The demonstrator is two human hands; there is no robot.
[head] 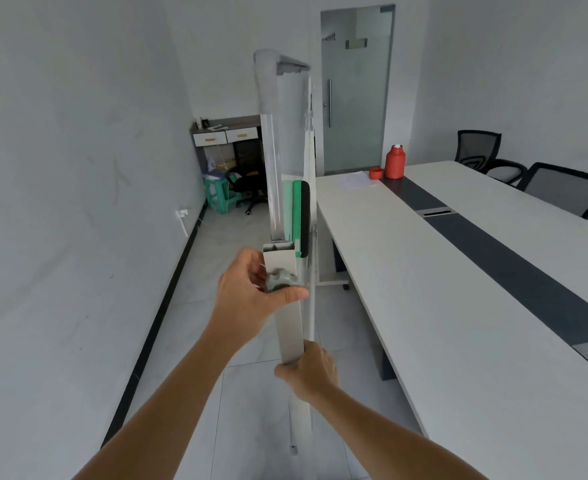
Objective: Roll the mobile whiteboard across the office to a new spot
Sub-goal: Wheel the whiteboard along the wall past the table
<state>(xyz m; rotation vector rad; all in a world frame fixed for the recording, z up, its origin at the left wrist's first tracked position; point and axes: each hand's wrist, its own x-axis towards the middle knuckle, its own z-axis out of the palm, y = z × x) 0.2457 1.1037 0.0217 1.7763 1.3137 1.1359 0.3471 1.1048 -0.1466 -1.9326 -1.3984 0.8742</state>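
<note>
Both hands' grip on whiteboard (287, 188) post

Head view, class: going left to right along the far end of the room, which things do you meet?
Drawer desk → green stool → black swivel chair → whiteboard post → glass door → red cap → red bottle → mesh chairs.

Soft, even daylight is filling the room, giving a cool bluish cast and only faint shadows. Wide-angle distortion is bending the wall (60, 202) at the left and the counter (458, 289) at the right. Nearby edges are looking slightly blurred.
</note>
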